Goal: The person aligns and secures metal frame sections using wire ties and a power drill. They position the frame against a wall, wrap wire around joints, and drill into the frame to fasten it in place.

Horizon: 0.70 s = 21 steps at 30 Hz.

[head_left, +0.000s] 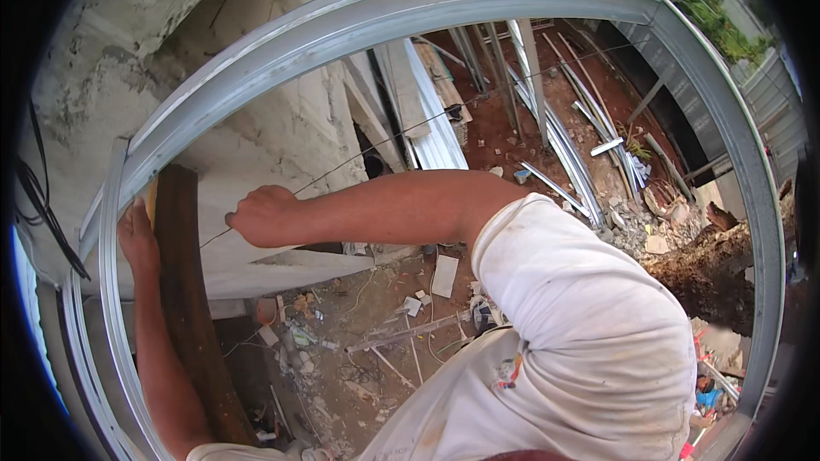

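My left hand [138, 241] is against an upright light-steel channel [111, 230] on the left side of a metal frame, its fingers pointing up and partly curled at the edge. A narrow yellow strip [152, 201] shows beside those fingertips, in front of a dark brown wooden beam [184, 282]. My right arm reaches leftward across the view. At its end my right hand [263, 215] is closed in a fist over a thin dark string [359, 154], which slants up to the frame's far right. A small dark tip shows at the fist's left side.
The curved-looking steel frame [410, 2] surrounds me. Rough concrete walls [290, 137] stand at left, with black cables [38, 192] hanging. Far below, rubble [359, 367] litters the ground. Metal profiles [559, 145] and poles lie or stand on red soil. A grey fence [769, 102] runs at right.
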Each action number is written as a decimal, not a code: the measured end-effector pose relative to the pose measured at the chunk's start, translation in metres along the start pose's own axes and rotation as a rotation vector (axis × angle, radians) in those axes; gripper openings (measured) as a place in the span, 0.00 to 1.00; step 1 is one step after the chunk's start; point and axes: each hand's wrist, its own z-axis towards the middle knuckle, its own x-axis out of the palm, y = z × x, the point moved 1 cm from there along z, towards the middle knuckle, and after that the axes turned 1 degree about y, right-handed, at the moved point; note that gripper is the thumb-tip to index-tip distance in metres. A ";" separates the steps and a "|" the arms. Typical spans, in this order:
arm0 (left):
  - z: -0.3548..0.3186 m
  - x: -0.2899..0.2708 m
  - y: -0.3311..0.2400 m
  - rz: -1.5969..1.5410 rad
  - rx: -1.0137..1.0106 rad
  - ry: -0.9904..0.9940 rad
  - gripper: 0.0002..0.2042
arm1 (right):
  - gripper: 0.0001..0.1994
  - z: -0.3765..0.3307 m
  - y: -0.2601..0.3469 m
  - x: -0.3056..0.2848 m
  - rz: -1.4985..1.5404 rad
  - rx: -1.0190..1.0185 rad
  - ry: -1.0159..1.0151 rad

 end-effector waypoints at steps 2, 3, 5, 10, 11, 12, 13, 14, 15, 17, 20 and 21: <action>-0.005 -0.023 0.020 0.107 0.041 -0.058 0.20 | 0.12 -0.010 0.020 0.005 0.097 -0.062 -0.134; -0.006 -0.024 0.024 0.112 0.038 -0.080 0.21 | 0.13 -0.020 0.026 0.005 0.106 -0.181 -0.270; 0.001 -0.022 0.035 0.169 0.103 -0.109 0.21 | 0.20 -0.065 0.036 -0.035 0.175 -0.416 -0.544; 0.005 -0.012 0.048 0.270 0.228 -0.151 0.22 | 0.18 -0.246 -0.077 -0.045 0.458 0.049 -0.693; 0.006 -0.016 0.051 0.286 0.245 -0.149 0.22 | 0.20 -0.295 -0.123 -0.053 0.352 0.258 -0.750; 0.007 -0.019 0.051 0.321 0.193 -0.098 0.22 | 0.19 -0.348 -0.164 -0.068 0.556 0.531 -0.907; 0.014 -0.019 0.046 0.347 0.154 -0.045 0.23 | 0.18 -0.413 -0.217 -0.093 0.805 0.690 -1.104; 0.011 -0.023 0.047 0.388 0.094 0.012 0.23 | 0.23 -0.467 -0.244 -0.131 0.975 0.780 -1.451; 0.015 -0.023 0.051 0.409 0.132 -0.025 0.23 | 0.25 -0.533 -0.270 -0.177 1.001 0.602 -1.593; 0.012 -0.028 0.064 0.475 0.177 -0.104 0.23 | 0.26 -0.600 -0.273 -0.270 0.891 0.353 -1.844; 0.017 -0.012 0.048 0.424 0.186 -0.097 0.24 | 0.34 -0.666 -0.258 -0.361 0.651 0.023 -1.885; 0.011 -0.019 0.046 0.476 0.171 -0.107 0.24 | 0.38 -0.651 -0.242 -0.387 0.654 0.005 -1.857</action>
